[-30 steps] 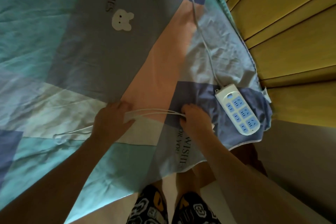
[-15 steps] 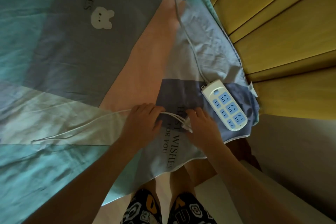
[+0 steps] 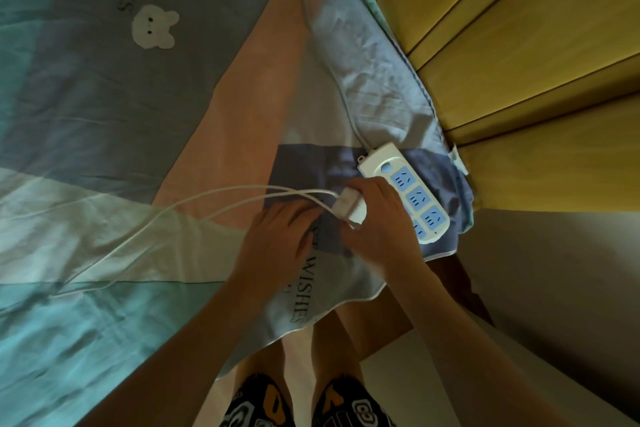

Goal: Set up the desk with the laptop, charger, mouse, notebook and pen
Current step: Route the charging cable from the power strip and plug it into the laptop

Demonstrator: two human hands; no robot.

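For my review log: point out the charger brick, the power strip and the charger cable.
charger brick (image 3: 349, 206), head view, white top face.
power strip (image 3: 414, 198), head view, middle blue socket.
charger cable (image 3: 194, 204), head view, upper strand on bedsheet.

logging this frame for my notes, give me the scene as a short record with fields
surface: patchwork bedsheet with a bear print
charger: white brick held just left of the power strip
cable: white cord runs left from the charger across the sheet
right hand: grips the charger
left hand: on the cord beside the charger; grip unclear
power strip: on the sheet near the yellow headboard, visible sockets unused
plugged in: not yet
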